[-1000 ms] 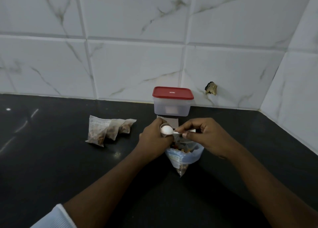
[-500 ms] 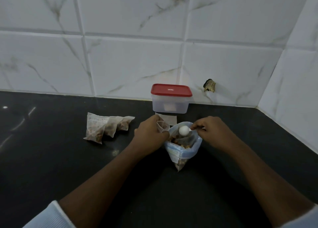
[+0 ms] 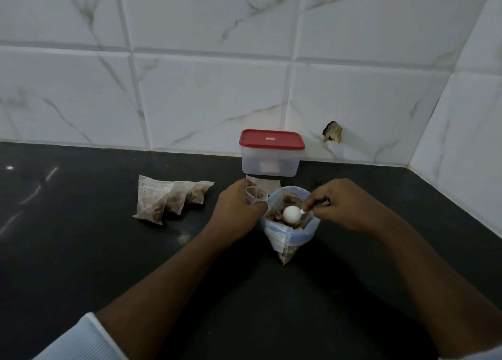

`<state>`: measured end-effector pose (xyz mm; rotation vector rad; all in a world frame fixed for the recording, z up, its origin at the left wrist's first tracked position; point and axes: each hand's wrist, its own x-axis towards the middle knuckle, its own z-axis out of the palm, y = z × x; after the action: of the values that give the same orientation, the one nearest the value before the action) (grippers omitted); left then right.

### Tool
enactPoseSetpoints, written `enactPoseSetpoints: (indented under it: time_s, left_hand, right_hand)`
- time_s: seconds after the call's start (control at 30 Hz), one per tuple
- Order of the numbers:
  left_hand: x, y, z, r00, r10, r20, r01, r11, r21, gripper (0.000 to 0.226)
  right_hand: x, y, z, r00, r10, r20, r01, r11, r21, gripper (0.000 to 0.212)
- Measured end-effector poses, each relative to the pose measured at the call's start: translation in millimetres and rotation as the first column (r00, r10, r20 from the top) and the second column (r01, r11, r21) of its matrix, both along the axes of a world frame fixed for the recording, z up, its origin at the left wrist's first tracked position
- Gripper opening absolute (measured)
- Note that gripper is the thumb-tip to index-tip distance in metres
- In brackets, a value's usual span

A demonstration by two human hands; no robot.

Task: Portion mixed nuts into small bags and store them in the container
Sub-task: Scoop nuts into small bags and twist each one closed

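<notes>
In the head view, the left hand (image 3: 239, 210) grips a small clear bag (image 3: 255, 195) just beside the big zip bag (image 3: 289, 234) of mixed nuts (image 3: 273, 218), which stands on the black counter (image 3: 81, 264). The right hand (image 3: 345, 206) pinches the handle of a white spoon (image 3: 292, 213); its bowl is inside the big zip bag. Behind them the container (image 3: 271, 161) stands closed with its red lid (image 3: 271, 139) at the tiled wall (image 3: 217, 88). To the left, well apart, lie filled small bags (image 3: 168, 199)
</notes>
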<state>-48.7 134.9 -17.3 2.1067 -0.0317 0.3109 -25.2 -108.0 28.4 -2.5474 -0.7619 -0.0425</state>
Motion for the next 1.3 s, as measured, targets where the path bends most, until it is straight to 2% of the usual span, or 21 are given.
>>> enactPoseSetpoints:
  time_s: [0.07, 0.13, 0.17, 0.27, 0.47, 0.57, 0.67, 0.77, 0.87, 0.93, 1.1, 1.3]
  left_hand:
    - [0.1, -0.1, 0.2, 1.0, 0.0, 0.004, 0.0, 1.0, -0.007, 0.023]
    - [0.8, -0.7, -0.5, 1.0, -0.004, 0.013, 0.005, 1.0, -0.011, 0.022]
    - [1.2, -0.8, -1.2, 1.0, -0.004, 0.012, 0.005, 1.0, -0.012, 0.023]
    - [1.2, -0.2, -3.1, 1.0, -0.009, 0.011, 0.009, 1.0, -0.001, 0.024]
    - [1.0, 1.5, -2.7, 1.0, -0.005, 0.012, 0.005, 1.0, 0.007, 0.026]
    - [1.2, 1.4, -3.2, 1.0, 0.0, -0.003, 0.0, 1.0, 0.018, 0.028]
    - [1.9, 1.3, -3.7, 1.0, 0.018, 0.002, -0.018, 0.999, 0.033, 0.026]
    - [2.0, 1.8, -4.0, 1.0, 0.029, 0.003, -0.03, 0.998, 0.059, 0.025]
    - [2.9, 0.6, -4.3, 0.999, 0.039, -0.002, -0.039, 0.996, 0.074, 0.025]
    - [2.8, -0.1, -3.8, 0.999, 0.042, -0.015, -0.041, 0.996, 0.074, 0.025]
    - [1.9, 1.4, -2.4, 0.998, 0.01, -0.059, -0.006, 0.998, 0.07, 0.022]
    - [0.0, -2.4, -4.1, 0.999, -0.021, -0.032, 0.024, 0.996, 0.084, 0.026]
  right_hand:
    - [-2.1, -4.5, 1.7, 0.999, -0.002, 0.032, -0.001, 0.994, 0.106, 0.029]
    - [-7.6, -0.8, 2.1, 0.997, 0.07, -0.016, -0.065, 0.976, 0.209, 0.029]
    - [-10.3, 4.7, 1.5, 0.992, 0.114, -0.047, -0.102, 0.974, 0.203, 0.028]
    - [-5.6, 19.9, -7.6, 0.986, 0.159, -0.05, -0.158, 0.987, 0.011, 0.027]
    - [8.7, 3.9, -5.0, 0.997, -0.011, 0.083, 0.019, 0.995, -0.096, 0.024]
    - [4.6, -0.9, -1.5, 0.991, -0.073, 0.111, 0.076, 0.997, -0.017, 0.025]
    - [-3.9, -4.8, 5.1, 0.997, -0.048, 0.056, 0.043, 0.996, 0.08, 0.027]
    - [-3.1, -2.6, 5.8, 0.999, -0.031, -0.019, 0.03, 0.997, -0.068, 0.024]
    - [8.0, 1.2, -2.1, 0.996, -0.077, 0.036, 0.081, 0.985, -0.154, 0.023]
    - [11.3, 1.2, -6.6, 0.995, -0.083, 0.05, 0.089, 0.987, -0.136, 0.024]
    - [0.2, -9.4, 5.6, 0.986, -0.135, 0.094, 0.128, 0.989, 0.071, 0.024]
    - [-4.3, -10.9, 8.8, 0.991, -0.115, 0.073, 0.119, 0.991, -0.063, 0.024]
